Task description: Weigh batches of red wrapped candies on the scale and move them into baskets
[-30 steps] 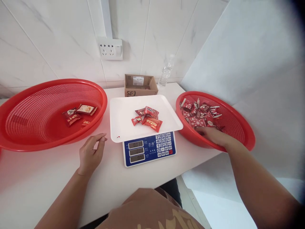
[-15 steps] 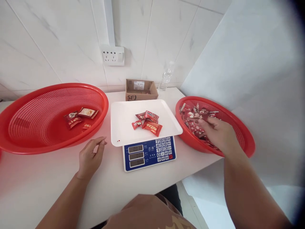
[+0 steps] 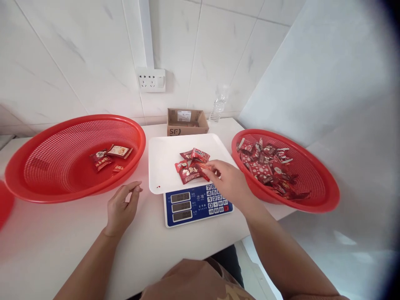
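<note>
Between the thumb and fingers of my right hand (image 3: 229, 180) is a dark red candy packet (image 3: 190, 174) with white print. It is over the white tray of the digital scale (image 3: 162, 160), among several red wrapped candies (image 3: 200, 155); whether it touches them I cannot tell. The hand hides part of the pile and some keys of the blue panel (image 3: 200, 204). My left hand (image 3: 123, 206) rests by the table's left part, thumb and forefinger pinched together with nothing visible in them. It is nearest to the left red basket (image 3: 46, 183), which holds a few wrapped snacks (image 3: 120, 151).
At the right, a red basket (image 3: 325, 196) holds a heap of red wrapped candies (image 3: 265, 166). Behind the scale stand a small cardboard box (image 3: 187, 130) and a clear plastic bottle (image 3: 218, 104) against the tiled wall. A socket (image 3: 151, 80) is on the wall.
My right hand has moved left from the right basket to the scale tray, bringing a dark red candy packet. My left hand keeps its pinched pose. The view has shifted slightly.
</note>
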### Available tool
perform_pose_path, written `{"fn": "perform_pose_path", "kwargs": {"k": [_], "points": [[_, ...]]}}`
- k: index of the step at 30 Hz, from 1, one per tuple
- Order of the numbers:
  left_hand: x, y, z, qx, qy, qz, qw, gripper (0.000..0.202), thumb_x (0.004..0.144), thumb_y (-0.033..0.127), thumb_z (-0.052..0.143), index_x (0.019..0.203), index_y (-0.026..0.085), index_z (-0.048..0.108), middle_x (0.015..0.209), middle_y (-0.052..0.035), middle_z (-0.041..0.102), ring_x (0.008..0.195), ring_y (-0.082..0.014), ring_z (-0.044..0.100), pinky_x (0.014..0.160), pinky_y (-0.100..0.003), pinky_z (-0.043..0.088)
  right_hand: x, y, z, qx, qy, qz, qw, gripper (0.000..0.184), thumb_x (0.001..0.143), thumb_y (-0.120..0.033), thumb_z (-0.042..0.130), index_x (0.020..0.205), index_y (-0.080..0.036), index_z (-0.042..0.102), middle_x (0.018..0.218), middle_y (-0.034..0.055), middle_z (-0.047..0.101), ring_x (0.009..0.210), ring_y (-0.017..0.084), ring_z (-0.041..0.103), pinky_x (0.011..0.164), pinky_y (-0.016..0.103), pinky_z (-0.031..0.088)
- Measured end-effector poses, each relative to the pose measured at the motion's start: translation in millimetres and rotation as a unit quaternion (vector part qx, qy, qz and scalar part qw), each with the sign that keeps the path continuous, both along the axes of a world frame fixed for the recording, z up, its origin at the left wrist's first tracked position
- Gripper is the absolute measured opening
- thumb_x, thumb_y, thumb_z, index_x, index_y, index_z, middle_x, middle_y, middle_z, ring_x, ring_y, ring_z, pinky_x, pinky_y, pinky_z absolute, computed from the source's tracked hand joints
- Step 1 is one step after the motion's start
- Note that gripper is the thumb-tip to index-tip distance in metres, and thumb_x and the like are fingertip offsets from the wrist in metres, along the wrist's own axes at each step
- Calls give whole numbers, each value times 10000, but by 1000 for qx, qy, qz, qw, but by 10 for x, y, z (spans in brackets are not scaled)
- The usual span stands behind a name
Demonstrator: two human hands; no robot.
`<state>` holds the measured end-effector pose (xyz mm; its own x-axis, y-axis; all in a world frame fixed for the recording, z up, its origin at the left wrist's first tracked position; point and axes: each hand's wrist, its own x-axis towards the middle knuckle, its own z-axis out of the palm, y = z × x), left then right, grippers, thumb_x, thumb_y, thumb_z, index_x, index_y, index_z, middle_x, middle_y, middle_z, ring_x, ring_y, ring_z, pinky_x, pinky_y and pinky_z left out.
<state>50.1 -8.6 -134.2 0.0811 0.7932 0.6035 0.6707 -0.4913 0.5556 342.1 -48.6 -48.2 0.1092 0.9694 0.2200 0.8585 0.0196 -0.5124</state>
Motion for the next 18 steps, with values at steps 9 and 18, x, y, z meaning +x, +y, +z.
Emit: {"fn": "perform_pose_path", "kwargs": {"k": [9, 18], "points": [[16, -3, -6, -13, -5, 4, 1000, 200, 884, 314, 506, 948, 201, 658, 750, -7, 715, 717, -128, 673, 637, -222, 500, 743, -441, 76, 28, -53, -183, 981, 321, 840, -385, 517, 1061, -207, 669, 1055, 96, 715, 918, 264, 660, 793, 396, 493], [31, 10, -35, -29, -2, 11, 1000, 222, 881, 329, 507, 965, 195, 662, 759, -11, 722, 728, -133, 682, 660, -229, 509, 993, -559, -197, -77, -123, -209, 967, 450, 892, -439, 381, 1087, -172, 686, 1036, 132, 733, 904, 321, 678, 743, 395, 492]]}}
